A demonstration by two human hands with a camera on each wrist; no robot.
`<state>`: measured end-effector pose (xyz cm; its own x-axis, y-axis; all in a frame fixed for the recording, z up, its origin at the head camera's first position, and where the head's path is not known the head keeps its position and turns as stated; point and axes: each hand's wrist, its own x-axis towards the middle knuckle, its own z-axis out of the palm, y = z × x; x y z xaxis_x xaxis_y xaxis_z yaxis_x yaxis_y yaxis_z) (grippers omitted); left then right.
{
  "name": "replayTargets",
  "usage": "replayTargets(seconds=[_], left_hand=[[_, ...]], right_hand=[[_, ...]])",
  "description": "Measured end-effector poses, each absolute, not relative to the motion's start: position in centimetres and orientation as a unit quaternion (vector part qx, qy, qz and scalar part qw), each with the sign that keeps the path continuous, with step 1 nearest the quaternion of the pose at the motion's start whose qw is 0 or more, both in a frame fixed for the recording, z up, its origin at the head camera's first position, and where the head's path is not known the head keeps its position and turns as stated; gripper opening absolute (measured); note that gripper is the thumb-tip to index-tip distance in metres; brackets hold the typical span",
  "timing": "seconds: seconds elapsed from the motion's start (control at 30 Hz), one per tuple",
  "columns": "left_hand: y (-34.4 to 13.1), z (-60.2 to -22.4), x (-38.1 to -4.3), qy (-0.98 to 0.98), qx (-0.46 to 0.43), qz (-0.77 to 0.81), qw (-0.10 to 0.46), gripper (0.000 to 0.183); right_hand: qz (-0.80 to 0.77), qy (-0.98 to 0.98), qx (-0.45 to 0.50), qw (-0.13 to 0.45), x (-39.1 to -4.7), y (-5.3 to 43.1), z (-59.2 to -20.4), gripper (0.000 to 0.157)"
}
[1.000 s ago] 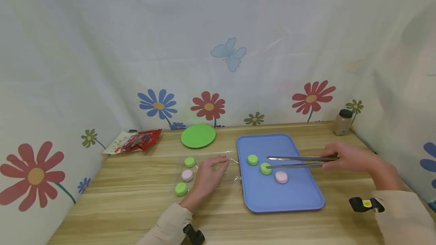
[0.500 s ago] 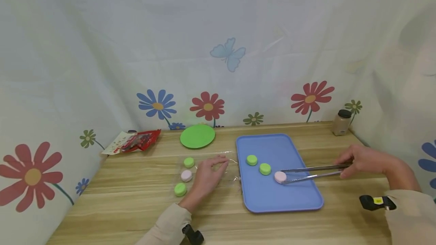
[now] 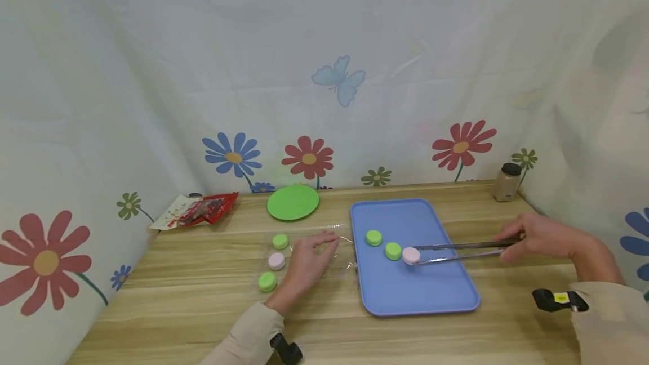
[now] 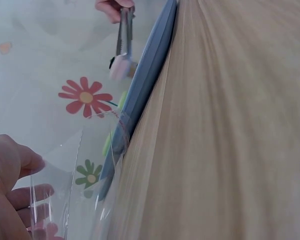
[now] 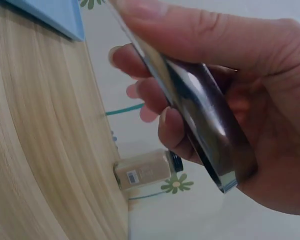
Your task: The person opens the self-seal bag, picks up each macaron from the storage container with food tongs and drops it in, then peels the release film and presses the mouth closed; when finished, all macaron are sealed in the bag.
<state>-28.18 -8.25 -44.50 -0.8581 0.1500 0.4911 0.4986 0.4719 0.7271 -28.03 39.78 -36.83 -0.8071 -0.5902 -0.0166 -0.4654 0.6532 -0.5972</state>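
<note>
My right hand grips metal tongs, seen close up in the right wrist view. Between the tong tips is a pink macaron; the left wrist view shows it raised off the blue tray. Two green macarons, one farther back and one nearer, lie on that tray. My left hand pinches clear plastic packaging with thumb and fingers, left of the tray. At the packaging's left end sit a green macaron, a pink one and another green one.
A green plate lies at the back of the wooden table. Left of it is a red and white snack packet. A black-lidded jar stands at the back right corner. A flowered curtain encloses the back and sides.
The tongs have moved from a green macaron to the pink one, closed on it and lifted it, shifting it slightly left and back. My left hand has stayed in place.
</note>
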Motion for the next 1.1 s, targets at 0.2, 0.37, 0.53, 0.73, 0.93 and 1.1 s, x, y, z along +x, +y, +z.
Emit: replayTargets(seconds=[0.2, 0.37, 0.53, 0.73, 0.93, 1.1], left_hand=[[-8.3, -44.4, -28.1, -0.837, -0.196, -0.477, 0.185, 0.016], [-8.2, -44.4, -28.0, -0.840, -0.192, -0.471, 0.189, 0.016], [-8.2, -44.5, -28.1, -0.838, -0.190, -0.476, 0.187, 0.015], [-8.1, -44.5, -28.1, -0.832, -0.201, -0.478, 0.197, 0.016], [-8.1, -44.4, -28.2, -0.830, -0.208, -0.477, 0.201, 0.015], [-8.1, -44.3, -28.1, -0.831, -0.207, -0.476, 0.201, 0.014]], right_hand=[[-0.249, 0.919, -0.300, 0.047, -28.1, 36.9, -36.5, 0.031], [-0.241, 0.911, -0.331, 0.040, -28.8, 33.2, -37.0, 0.031], [-0.206, 0.915, -0.346, 0.022, -29.4, 28.9, -37.2, 0.039], [-0.185, 0.910, -0.371, 0.010, -30.2, 24.3, -37.2, 0.036], [-0.170, 0.902, -0.398, 0.001, -31.0, 20.3, -37.3, 0.034], [-0.168, 0.900, -0.403, 0.005, -31.7, 17.8, -37.4, 0.027]])
